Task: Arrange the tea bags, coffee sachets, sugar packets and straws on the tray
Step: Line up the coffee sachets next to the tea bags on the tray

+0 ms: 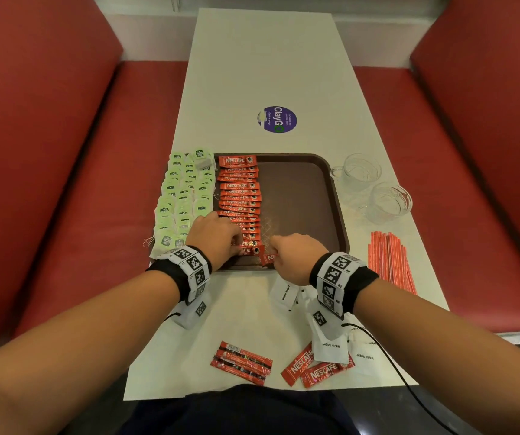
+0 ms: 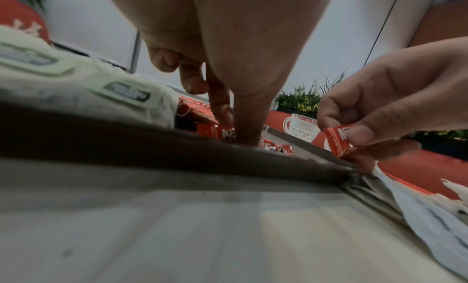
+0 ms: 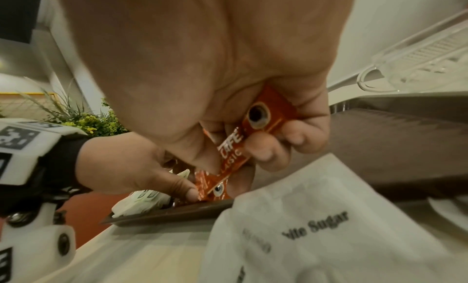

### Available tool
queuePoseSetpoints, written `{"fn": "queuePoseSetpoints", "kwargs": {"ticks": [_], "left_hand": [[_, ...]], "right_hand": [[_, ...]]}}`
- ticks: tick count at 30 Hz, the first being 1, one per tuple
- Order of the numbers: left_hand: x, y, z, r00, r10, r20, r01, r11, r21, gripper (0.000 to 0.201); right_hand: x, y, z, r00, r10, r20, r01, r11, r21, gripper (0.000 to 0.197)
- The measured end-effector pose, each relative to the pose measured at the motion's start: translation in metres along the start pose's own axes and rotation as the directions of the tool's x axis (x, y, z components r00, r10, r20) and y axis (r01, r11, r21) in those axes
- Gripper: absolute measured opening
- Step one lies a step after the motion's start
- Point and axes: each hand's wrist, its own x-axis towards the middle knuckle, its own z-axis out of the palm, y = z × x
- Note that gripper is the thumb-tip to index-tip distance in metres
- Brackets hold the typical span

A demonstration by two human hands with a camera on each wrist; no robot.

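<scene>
Brown tray [image 1: 331, 196] holds tea bags [image 1: 183, 196] and a column of crosswise sachets [image 1: 238, 196], left hand [image 1: 218, 238] pressing its nearest, right hand [image 1: 296, 255] pinching a sachet [image 1: 266, 258] crosswise at the near rim.

tray [image 1: 302, 189]: dark brown, faint diamond texture beyond the right hand [image 1: 296, 257]
coffee sachets [image 1: 239, 196]: red with white lettering, beyond the left hand [image 1: 216, 240]
tea bags [image 1: 183, 196]: pale green, dark labels, left of the left hand
straws [image 1: 389, 260]: red and white stripes, right of the right hand
sugar packets [image 1: 329, 348]: white, black print
wristbands [image 1: 189, 270]: black, with black-and-white square codes
</scene>
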Motion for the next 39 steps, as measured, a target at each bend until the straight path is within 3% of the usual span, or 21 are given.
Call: {"fn": "queuePoseSetpoints", "kwargs": {"ticks": [3, 7, 12, 16, 20, 23, 29, 33, 39], "left_hand": [[0.003, 0.000, 0.000, 0.999, -0.034, 0.004, 0.034, 0.998, -0.058, 0.021], [0.003, -0.003, -0.003, 1.000, -0.001, -0.020, -0.001, 0.995, -0.104, 0.021], [-0.005, 0.000, -0.012, 0.984, 0.128, -0.124, -0.159, 0.945, -0.287, 0.053], [-0.012, -0.001, -0.012, 0.958, 0.245, -0.148, -0.276, 0.928, -0.250, 0.026], [-0.016, -0.008, -0.012, 0.978, 0.163, -0.130, -0.194, 0.942, -0.273, 0.017], [-0.018, -0.008, -0.010, 0.983, 0.169, -0.070, -0.181, 0.955, -0.234, 0.020], [-0.016, -0.017, -0.013, 0.994, 0.088, 0.062, -0.085, 0.996, -0.041, 0.022], [-0.014, -0.021, -0.009, 0.983, 0.015, 0.185, -0.033, 0.995, 0.097, 0.025], [-0.006, -0.010, -0.011, 0.990, -0.051, 0.131, 0.029, 0.986, 0.165, 0.026]], "right_hand": [[0.002, 0.001, 0.002, 1.000, -0.017, -0.002, 0.018, 1.000, 0.024, 0.010], [0.006, 0.000, 0.004, 0.999, -0.034, -0.002, 0.034, 0.985, 0.167, 0.003], [0.008, -0.004, 0.000, 0.998, -0.063, -0.026, 0.068, 0.961, 0.268, 0.015], [0.009, -0.009, -0.002, 0.990, -0.114, -0.086, 0.136, 0.941, 0.311, 0.017], [0.011, -0.007, -0.003, 0.990, -0.095, -0.107, 0.107, 0.987, 0.118, 0.016], [0.009, -0.008, -0.004, 0.990, -0.090, -0.110, 0.093, 0.995, 0.024, 0.019], [-0.003, 0.007, 0.001, 0.997, -0.068, -0.043, 0.069, 0.997, 0.024, 0.036], [-0.024, 0.022, 0.002, 0.990, -0.133, 0.049, 0.134, 0.991, -0.013, 0.033], [-0.058, 0.022, 0.016, 0.969, -0.197, 0.151, 0.205, 0.978, -0.044, 0.041]]}}
